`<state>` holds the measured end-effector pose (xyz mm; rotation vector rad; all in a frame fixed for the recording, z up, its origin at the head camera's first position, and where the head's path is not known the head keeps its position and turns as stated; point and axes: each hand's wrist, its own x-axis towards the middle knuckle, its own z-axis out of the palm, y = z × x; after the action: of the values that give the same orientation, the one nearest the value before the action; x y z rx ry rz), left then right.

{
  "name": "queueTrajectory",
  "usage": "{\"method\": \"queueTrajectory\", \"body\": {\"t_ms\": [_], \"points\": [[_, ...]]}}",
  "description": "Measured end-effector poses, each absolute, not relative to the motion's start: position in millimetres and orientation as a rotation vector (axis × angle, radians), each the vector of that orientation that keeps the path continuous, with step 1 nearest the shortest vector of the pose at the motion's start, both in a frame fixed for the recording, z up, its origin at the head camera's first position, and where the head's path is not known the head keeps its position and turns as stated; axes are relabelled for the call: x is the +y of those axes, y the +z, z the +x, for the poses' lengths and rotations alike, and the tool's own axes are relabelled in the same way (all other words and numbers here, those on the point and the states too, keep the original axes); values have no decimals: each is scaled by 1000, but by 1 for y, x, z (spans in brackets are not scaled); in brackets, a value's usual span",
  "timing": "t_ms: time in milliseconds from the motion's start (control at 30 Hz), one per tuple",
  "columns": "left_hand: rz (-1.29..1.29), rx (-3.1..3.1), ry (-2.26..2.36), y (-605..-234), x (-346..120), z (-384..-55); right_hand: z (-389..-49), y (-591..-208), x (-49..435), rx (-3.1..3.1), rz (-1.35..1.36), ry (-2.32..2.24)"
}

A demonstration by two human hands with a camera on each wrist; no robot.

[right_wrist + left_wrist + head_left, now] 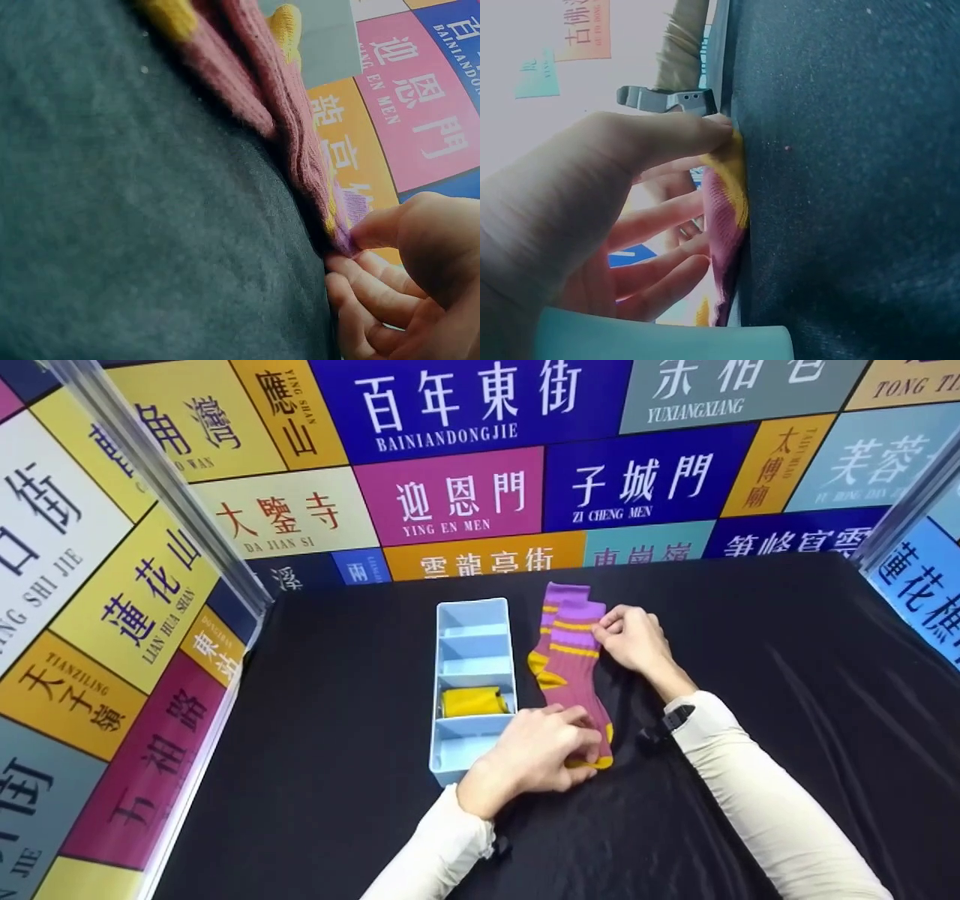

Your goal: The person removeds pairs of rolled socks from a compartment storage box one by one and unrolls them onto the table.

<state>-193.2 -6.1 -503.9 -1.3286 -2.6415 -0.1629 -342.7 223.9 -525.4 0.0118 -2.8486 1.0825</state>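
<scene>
A pair of pink-and-purple socks (574,675) with yellow stripes, heels and toes lies on the black cloth, one sock partly over the other. My right hand (636,639) pinches the purple cuff of the upper sock at its right edge; in the right wrist view the cuff (346,236) sits between thumb and fingers. At the near end, my left hand (541,746) pinches the yellow toe (733,169) between thumb and forefinger, its other fingers loosely spread. Left of the socks stands a light blue divided box (472,645), with a folded yellow bundle (472,702) in one compartment.
The black cloth (337,720) covers the table and has wrinkles on the right. Panels with printed Chinese characters (450,499) stand behind and at the sides. The box's near right corner is beneath or behind my left hand and wrist.
</scene>
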Motion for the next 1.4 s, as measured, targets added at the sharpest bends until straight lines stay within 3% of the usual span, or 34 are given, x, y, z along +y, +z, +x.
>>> {"method": "queueTrajectory", "body": {"t_ms": [600, 1000, 1400], "points": [[-1207, -2617, -254, -488, 16, -184, -350, -527, 235, -2697, 93, 1341], [-1082, -2619, -320, -501, 55, -183, -353, -523, 255, -2786, 96, 1043], [-1099, -2628, -469, -517, 71, -183, -353, -520, 273, -2825, 8, 1022]]}}
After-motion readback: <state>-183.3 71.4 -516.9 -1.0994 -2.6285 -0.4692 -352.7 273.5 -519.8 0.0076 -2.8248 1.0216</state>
